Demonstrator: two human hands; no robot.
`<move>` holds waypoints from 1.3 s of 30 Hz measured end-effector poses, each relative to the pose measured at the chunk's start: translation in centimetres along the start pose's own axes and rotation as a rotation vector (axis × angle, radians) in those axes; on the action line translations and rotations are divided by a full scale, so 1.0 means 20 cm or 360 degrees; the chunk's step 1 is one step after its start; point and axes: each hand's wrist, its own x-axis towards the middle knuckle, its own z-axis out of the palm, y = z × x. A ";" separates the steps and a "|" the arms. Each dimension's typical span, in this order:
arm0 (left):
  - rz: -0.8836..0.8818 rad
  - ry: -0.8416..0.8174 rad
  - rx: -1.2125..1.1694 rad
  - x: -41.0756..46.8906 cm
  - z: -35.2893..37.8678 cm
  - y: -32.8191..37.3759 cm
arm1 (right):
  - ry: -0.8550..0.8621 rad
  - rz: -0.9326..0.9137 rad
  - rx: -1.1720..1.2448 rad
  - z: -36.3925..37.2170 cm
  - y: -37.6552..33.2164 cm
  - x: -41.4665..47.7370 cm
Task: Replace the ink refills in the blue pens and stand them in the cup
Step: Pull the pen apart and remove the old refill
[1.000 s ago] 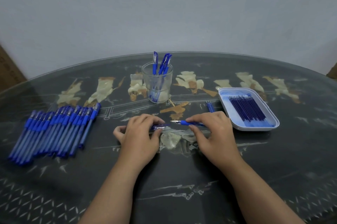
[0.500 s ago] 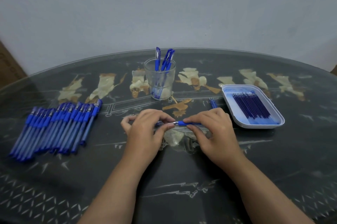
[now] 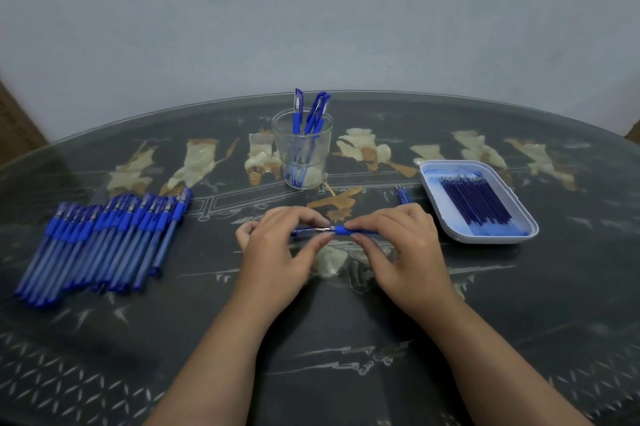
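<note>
Head view: both my hands meet on one blue pen [image 3: 341, 229] over the dark tabletop [image 3: 346, 339].
My left hand [image 3: 277, 252] pinches the pen near its metal tip, thumb and fingers [image 3: 308, 216] curled round it; my right hand [image 3: 398, 252] pinches the blue grip. The tabletop is glossy and dark with pale inlaid figures, and a plain grey wall [image 3: 311, 9] rises behind it. The clear cup [image 3: 302, 162] stands beyond my hands and holds capped pens [image 3: 298, 110]. A row of pens [image 3: 104, 238] lies to the left. To the right a white tray [image 3: 485, 238] holds the refills [image 3: 474, 200].
</note>
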 end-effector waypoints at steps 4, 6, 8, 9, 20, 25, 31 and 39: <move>-0.0061 0.0016 0.0025 0.01 0.00 0.01 | -0.0016 -0.0013 0.0005 0.00 0.00 0.00; -0.0074 -0.0011 -0.0015 0.01 -0.01 0.02 | -0.0018 -0.0005 0.0014 0.00 0.00 0.00; -0.0074 -0.0069 -0.0118 0.01 -0.01 0.02 | -0.0017 -0.0001 0.0024 0.00 0.01 0.00; -0.0071 -0.0079 -0.0139 0.01 -0.01 0.02 | -0.0015 -0.0002 0.0026 0.00 0.01 0.00; -0.0141 -0.0097 -0.0202 0.02 -0.03 0.03 | -0.0011 -0.0002 0.0016 0.00 0.00 0.00; -0.0231 -0.0116 -0.0249 0.02 -0.03 0.03 | -0.0013 0.0008 0.0034 0.00 0.01 0.00; -0.0295 -0.0150 -0.0302 0.02 -0.05 0.04 | -0.0011 0.0009 0.0034 0.01 0.00 0.00; -0.0293 -0.0118 -0.0388 0.01 -0.06 0.07 | -0.0005 0.0014 0.0001 0.00 0.00 0.00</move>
